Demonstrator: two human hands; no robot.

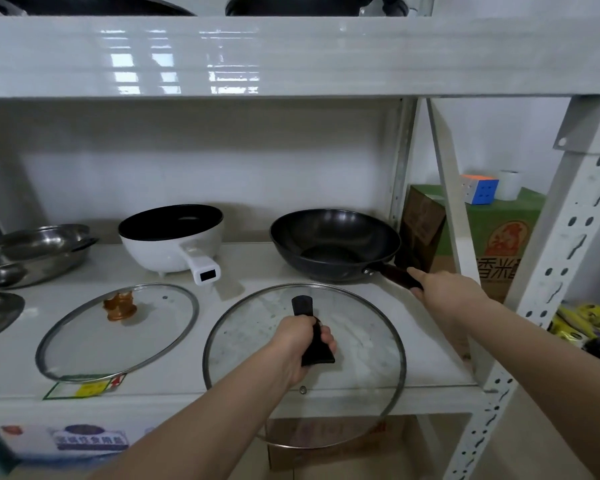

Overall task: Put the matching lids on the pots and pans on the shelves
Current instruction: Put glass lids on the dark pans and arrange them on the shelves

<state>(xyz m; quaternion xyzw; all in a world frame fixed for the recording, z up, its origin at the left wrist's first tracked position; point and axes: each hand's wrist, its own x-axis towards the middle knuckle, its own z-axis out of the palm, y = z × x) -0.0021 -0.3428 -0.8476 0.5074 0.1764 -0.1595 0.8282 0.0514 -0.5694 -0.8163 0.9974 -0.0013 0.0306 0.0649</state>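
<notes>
- Shelving of white metal fills your view; the middle shelf (257,268) carries the cookware, and every place below is given relative to the black wok (333,244) standing at that shelf's right end.
- Your left hand (302,344) is closed in a fist around the black handle (310,332) of a large glass lid (361,341), which sits in front of the wok, nearer to you.
- That lid has a metal rim, and its near edge hangs out past the front edge of the shelf. Whether it is lifted or resting on the shelf cannot be told.
- Your right hand (447,289) is wrapped around the wok's dark handle (392,273), which sticks out from the wok's right side toward you, with the index finger lying along it.
- The wok is open, with no lid on it.
- Left of the wok stands a white pot (174,240) with a black interior and a short white handle pointing toward you; it is also uncovered.
- In front of the white pot, left of the held lid, a second glass lid (118,332) with an amber knob lies flat on the shelf.
- Far left of the wok, stainless steel pans (32,254) are stacked at the shelf's end.
- Right of the wok, beyond the shelf post, a green carton (499,244) holds a puzzle cube (478,188) and a white cup (510,183).
</notes>
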